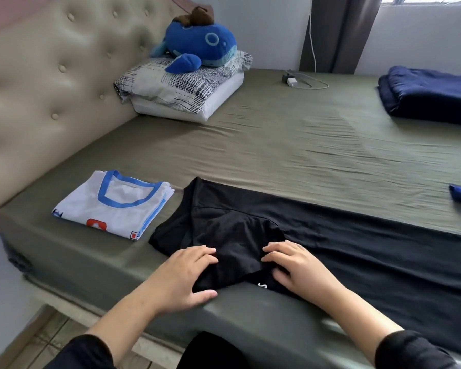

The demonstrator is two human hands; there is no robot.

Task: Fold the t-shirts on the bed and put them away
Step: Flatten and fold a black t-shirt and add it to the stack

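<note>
Black cotton t-shirt (330, 243) lies spread on the olive-sheeted bed (277, 145); left hand (183, 275) and right hand (296, 267) press its folded sleeve, fingers relaxed, flat.

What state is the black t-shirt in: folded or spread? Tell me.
Partly folded: black cotton t-shirt has a sleeve turned in, its body spread rightward.

blue whale plush (200, 46) on pillow (181, 89) | charger (292, 81) | curtain (341, 30)

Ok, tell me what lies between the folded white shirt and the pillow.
Nothing: in the head view, only bare olive sheet stretches between the white shirt and the pillow.
</note>
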